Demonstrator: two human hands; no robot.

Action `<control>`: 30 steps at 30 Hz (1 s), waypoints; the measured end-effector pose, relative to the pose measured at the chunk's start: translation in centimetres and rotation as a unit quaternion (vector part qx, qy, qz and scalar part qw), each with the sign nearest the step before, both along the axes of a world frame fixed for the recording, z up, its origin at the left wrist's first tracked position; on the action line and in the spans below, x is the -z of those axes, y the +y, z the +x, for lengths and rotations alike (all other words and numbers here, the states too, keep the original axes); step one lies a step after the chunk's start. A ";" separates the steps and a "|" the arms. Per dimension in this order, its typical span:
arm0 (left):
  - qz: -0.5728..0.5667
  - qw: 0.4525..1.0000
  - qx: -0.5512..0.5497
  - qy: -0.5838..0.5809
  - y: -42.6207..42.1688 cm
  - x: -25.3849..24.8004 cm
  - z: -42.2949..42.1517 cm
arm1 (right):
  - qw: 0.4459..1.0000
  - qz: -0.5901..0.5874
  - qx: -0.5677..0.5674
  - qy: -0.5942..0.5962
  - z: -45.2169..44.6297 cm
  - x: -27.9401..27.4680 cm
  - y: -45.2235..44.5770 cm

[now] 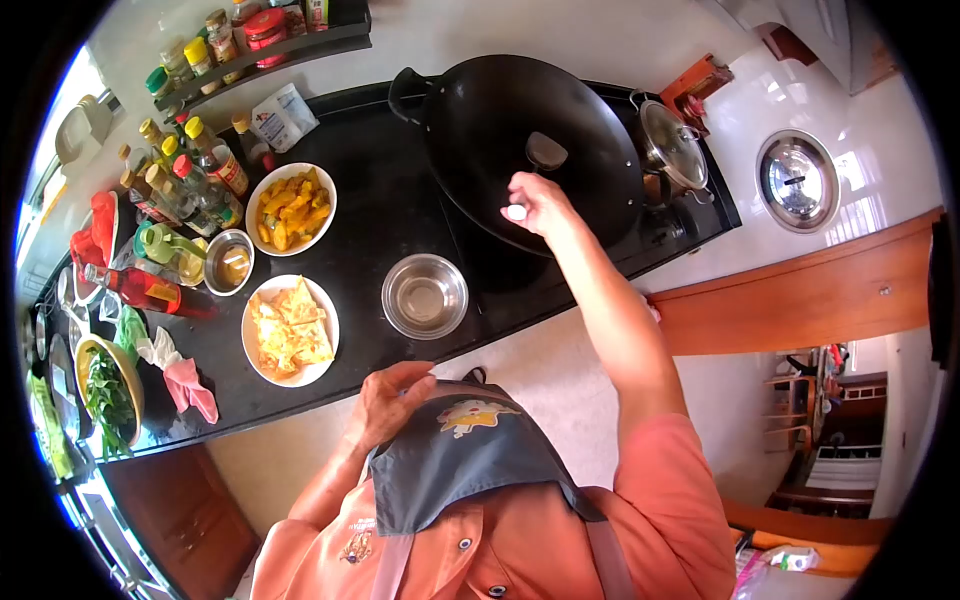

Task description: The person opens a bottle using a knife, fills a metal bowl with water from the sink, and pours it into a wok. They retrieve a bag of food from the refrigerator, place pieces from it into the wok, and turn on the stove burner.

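My right hand (540,204) is closed around the handle of a spatula, its pale end showing at the fingers. The spatula's dark head (547,152) is inside the large black wok (490,110), which shows no food. My left hand (396,398) hangs near the apron at the counter's front edge, fingers apart and holding nothing. Just beyond it on the counter stands a metal bowl (424,297), seemingly with clear liquid.
A bowl of yellow-orange pieces (292,209) and a plate of cooked egg (292,330) stand left. Bottles (190,180), a small metal bowl (229,263) and a basket of greens (108,390) lie farther left. A lidded pot (672,145) stands right of the wok.
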State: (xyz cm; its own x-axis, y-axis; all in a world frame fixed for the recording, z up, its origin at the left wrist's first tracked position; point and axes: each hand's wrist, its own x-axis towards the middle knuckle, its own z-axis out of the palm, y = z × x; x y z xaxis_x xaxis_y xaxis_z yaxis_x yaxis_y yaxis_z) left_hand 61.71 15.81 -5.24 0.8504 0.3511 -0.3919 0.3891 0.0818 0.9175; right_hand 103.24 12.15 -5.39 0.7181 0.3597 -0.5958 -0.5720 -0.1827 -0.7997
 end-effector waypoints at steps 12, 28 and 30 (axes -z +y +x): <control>-0.061 0.998 -0.023 0.023 1.2 4.5 0.9 | 0.957 -0.186 -0.065 -0.212 -2.6 -8.8 -12.5; -0.026 0.999 0.020 0.030 0.3 3.6 1.0 | 0.950 0.261 -0.162 0.059 -18.7 -3.2 4.3; -0.045 0.998 0.009 0.039 0.4 3.4 0.2 | 0.962 0.239 -0.127 0.031 -20.2 0.0 8.0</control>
